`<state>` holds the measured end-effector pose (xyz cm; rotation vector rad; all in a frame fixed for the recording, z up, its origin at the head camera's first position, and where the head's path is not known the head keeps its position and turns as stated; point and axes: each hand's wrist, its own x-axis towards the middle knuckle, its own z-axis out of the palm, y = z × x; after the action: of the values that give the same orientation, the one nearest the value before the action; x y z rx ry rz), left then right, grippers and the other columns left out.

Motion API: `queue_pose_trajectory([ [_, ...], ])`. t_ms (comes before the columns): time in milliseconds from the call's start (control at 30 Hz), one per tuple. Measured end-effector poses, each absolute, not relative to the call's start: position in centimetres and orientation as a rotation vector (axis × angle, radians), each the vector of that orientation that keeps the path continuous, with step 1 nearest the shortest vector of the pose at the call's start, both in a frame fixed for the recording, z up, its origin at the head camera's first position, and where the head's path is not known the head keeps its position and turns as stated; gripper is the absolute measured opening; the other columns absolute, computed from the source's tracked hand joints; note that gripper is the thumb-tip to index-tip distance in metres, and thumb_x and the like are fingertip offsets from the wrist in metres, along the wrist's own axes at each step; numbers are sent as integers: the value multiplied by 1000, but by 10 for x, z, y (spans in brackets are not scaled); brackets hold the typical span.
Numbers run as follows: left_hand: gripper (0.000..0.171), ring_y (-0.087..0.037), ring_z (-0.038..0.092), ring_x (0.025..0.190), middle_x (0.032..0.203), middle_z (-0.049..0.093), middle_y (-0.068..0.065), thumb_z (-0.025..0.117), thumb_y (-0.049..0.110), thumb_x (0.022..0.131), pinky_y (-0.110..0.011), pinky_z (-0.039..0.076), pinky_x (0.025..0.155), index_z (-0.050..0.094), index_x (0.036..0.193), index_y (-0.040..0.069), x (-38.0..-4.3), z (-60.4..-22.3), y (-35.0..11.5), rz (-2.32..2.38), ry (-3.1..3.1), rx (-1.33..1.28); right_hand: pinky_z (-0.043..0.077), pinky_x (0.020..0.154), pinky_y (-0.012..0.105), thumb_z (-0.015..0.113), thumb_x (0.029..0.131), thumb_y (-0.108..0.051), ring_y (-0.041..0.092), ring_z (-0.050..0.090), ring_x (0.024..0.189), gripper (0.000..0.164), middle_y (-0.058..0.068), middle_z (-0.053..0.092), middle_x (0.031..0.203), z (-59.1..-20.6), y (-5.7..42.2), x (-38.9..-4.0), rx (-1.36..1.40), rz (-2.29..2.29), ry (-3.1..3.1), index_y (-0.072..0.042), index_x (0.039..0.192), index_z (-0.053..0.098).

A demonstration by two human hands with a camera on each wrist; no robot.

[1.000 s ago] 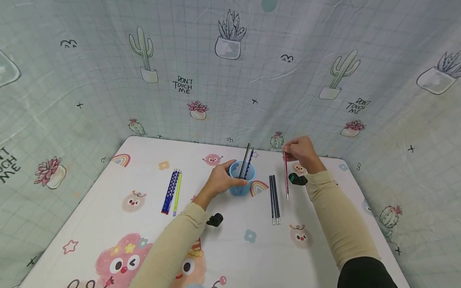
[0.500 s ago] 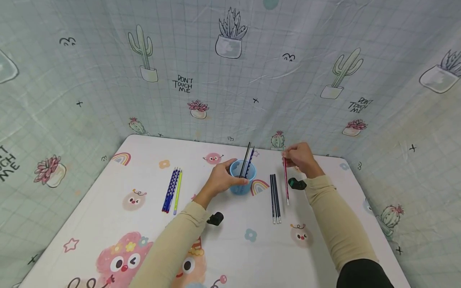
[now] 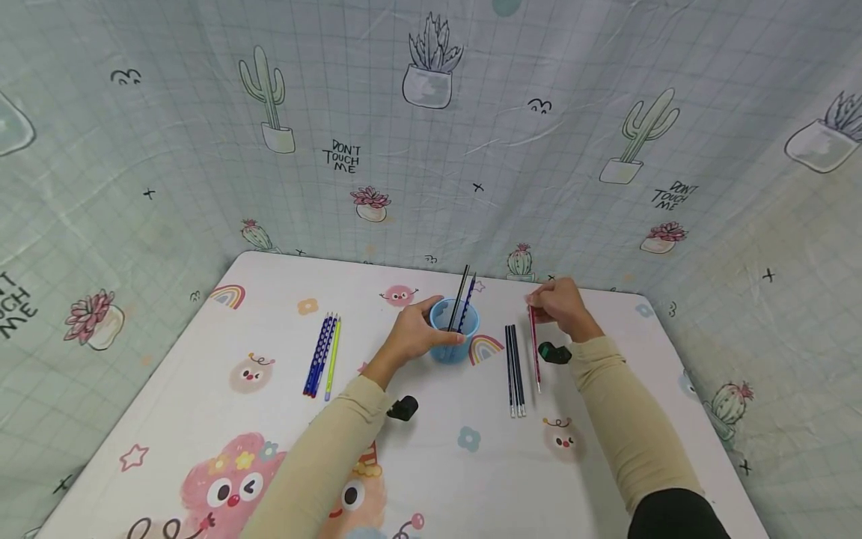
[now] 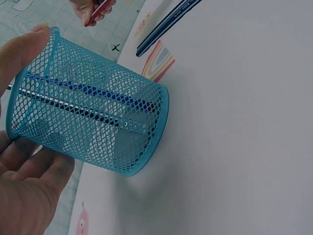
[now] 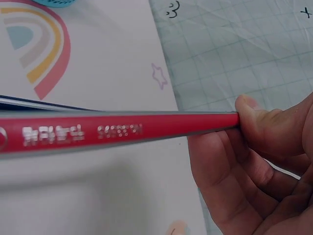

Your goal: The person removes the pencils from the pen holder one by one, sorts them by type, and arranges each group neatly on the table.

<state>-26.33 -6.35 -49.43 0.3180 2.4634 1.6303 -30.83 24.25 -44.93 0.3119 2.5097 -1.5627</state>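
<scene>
My left hand [image 3: 419, 333] grips the blue mesh pen cup [image 4: 93, 103] near its rim, thumb on one side and fingers on the other. Inside the cup lean a black pencil [image 3: 459, 293] and a blue dotted pencil [image 3: 466, 305]. To the right, my right hand [image 3: 560, 305] pinches a red pencil [image 5: 98, 132] by its far end, between thumb and fingers. The red pencil slants down toward the table, its silver end nearest me. Just left of it lie several dark pencils [image 3: 515, 370], side by side on the table.
On the left of the white patterned table [image 3: 269, 464] lie several blue dotted pencils [image 3: 319, 355] and a yellow-green pencil [image 3: 333, 359] beside them. A curtain with cactus prints [image 3: 431, 187] hangs behind the table's far edge. Black wrist cameras [image 3: 403, 408] sit at both wrists.
My right hand has moved slightly toward me, and the red pencil's near end has come lower, alongside the dark pencils. My left hand stays on the pen cup.
</scene>
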Motion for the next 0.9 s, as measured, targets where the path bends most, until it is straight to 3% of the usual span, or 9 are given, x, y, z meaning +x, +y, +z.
queue_pose_trajectory([
  [567,95,-31,62,131,148,63,-7,95,41,75,-53,53,111,51,155,16,-263,-494,-63,1616,2476,310,62,60,24,71,99,-11,10,64,63,28,0,67,75,-480,246,-307,378,-1522,2509,11,117,69],
  [900,95,-31,62,131,149,62,-8,94,41,75,-54,53,111,50,155,16,-261,-494,-64,1627,2462,307,61,60,25,70,99,-12,13,65,67,32,6,69,85,-496,248,-307,402,-1464,2491,10,121,69],
])
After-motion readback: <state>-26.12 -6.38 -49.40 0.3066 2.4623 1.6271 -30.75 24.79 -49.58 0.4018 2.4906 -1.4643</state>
